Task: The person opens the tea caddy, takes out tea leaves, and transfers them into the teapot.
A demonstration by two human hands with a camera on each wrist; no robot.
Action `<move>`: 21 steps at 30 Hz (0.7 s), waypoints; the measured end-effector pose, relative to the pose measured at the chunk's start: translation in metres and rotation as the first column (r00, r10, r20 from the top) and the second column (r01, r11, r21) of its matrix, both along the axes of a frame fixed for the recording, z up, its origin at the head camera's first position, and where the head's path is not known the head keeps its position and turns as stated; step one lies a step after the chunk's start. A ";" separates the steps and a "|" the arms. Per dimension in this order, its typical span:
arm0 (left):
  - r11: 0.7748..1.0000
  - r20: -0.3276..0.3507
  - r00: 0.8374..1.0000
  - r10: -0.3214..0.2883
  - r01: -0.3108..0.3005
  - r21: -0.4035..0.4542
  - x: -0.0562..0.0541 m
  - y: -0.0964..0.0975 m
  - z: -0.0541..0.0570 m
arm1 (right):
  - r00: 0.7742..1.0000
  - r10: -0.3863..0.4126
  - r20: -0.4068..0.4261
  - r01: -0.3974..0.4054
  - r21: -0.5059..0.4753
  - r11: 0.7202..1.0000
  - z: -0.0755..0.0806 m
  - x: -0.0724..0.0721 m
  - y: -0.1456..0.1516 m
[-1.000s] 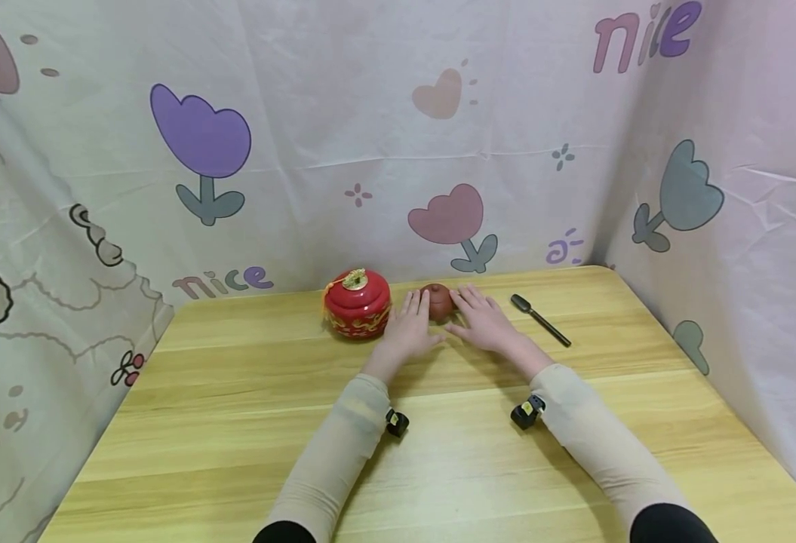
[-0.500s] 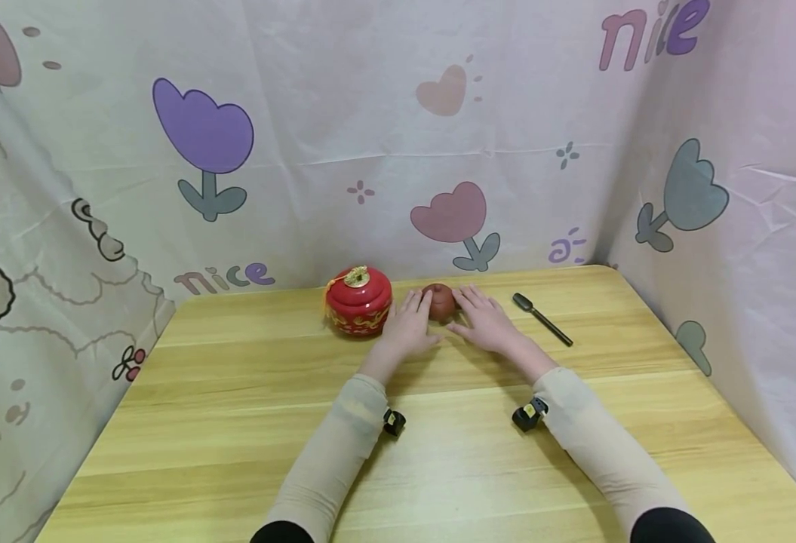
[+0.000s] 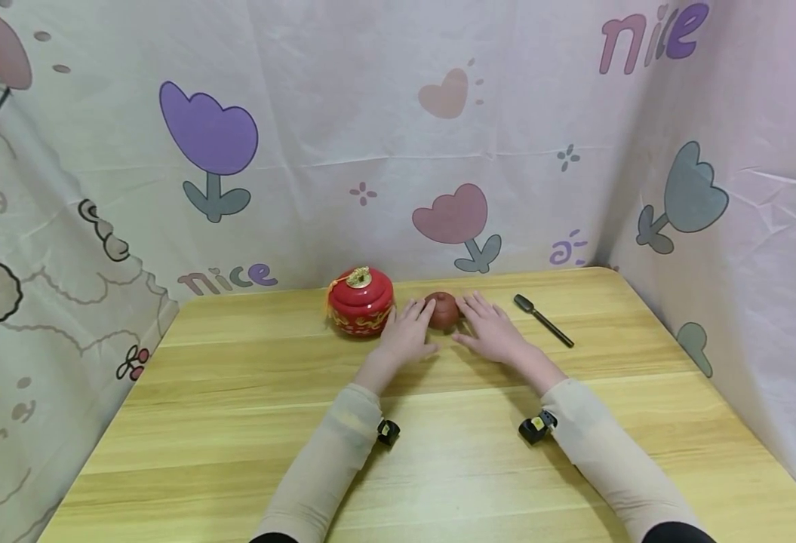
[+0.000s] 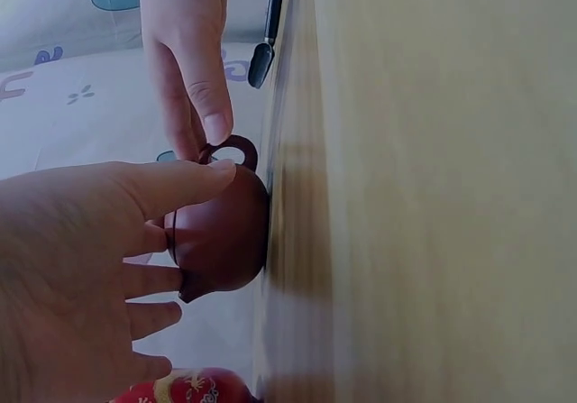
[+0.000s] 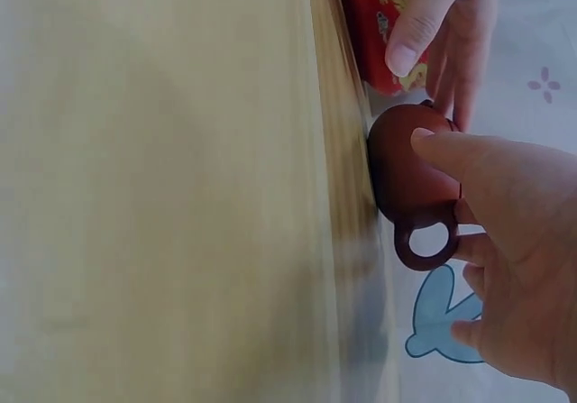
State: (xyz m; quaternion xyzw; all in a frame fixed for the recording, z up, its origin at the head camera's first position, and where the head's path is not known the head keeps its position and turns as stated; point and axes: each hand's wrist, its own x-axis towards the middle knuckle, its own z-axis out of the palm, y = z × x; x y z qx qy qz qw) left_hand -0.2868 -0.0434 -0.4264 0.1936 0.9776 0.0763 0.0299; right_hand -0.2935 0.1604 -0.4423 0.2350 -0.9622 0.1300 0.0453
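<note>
A small round reddish-brown clay teapot (image 3: 444, 312) stands upright on the table between both hands. My left hand (image 3: 404, 335) lies along its left side, fingers extended and fingertips right at the pot. On the other side my right hand (image 3: 496, 332) mirrors it, fingertips close to the body and handle. The pot's ring handle (image 4: 250, 153) points toward the right hand, and its short spout (image 4: 191, 288) toward the left. Part of the lid is hidden behind the fingers in both wrist views. A red lidded jar (image 3: 360, 309) with gold decoration stands just left of the left hand.
Right of the hands lies a slim black tea scoop (image 3: 543, 320). The wooden table (image 3: 235, 422) ends at a patterned cloth (image 3: 302, 151) hung behind and at the sides. Each beige sleeve carries a small black wrist camera (image 3: 536, 427).
The teapot has come slightly toward the person, with both hands drawing back alongside it. The jar and the tea scoop have stayed in place.
</note>
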 end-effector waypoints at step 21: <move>0.999 -0.031 0.999 -0.031 0.031 -0.020 0.028 -0.005 0.003 | 0.998 0.027 0.064 -0.027 -0.002 1.000 0.007 0.028 0.001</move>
